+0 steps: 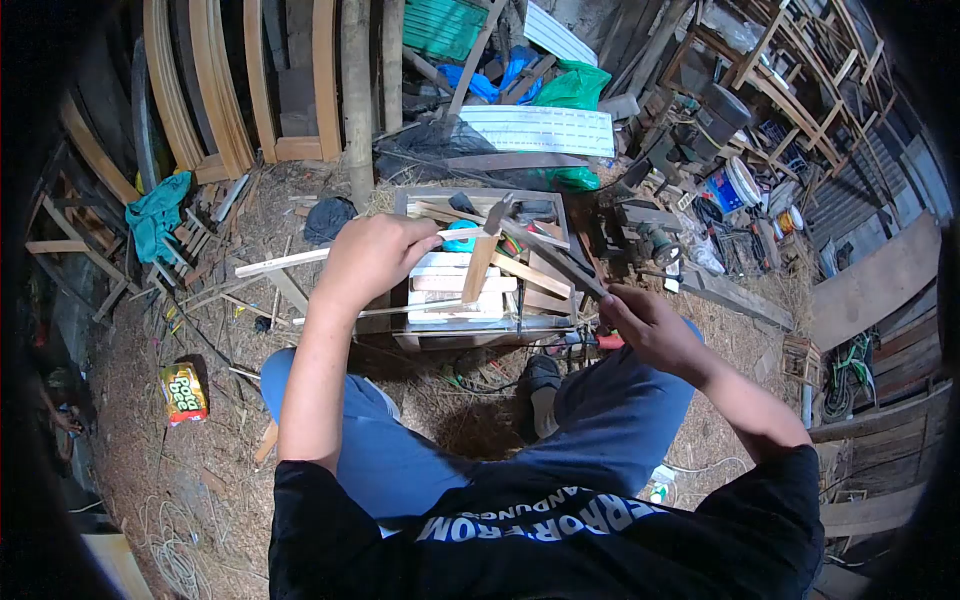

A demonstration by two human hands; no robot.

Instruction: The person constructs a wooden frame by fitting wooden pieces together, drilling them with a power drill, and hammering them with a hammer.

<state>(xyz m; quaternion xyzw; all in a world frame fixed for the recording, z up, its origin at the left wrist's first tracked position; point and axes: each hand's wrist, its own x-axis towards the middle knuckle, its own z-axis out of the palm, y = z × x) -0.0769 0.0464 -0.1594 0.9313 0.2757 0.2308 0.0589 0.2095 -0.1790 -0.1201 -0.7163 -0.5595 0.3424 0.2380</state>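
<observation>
My left hand (370,258) is closed around a thin pale wooden strip (285,264), which runs out to the left and on over a wooden crate (570,325). My right hand (648,325) grips the handle of a hammer (560,262); its head is above the crate, at the top of a short upright wood piece (480,268) and close to the strip. Whether the head touches the wood I cannot tell. A second thin strip (375,312) meets the lower end of that piece. Pale wooden blocks (462,284) and a turquoise round object (460,238) are in the crate.
Left on the floor lies a yellow snack bag (184,392), with a teal cloth (158,215) farther back. Curved wooden frames (215,90) lean behind. A white-and-blue bucket (735,185) and scrap wood stand at the right. Cord (175,550) lies coiled at lower left.
</observation>
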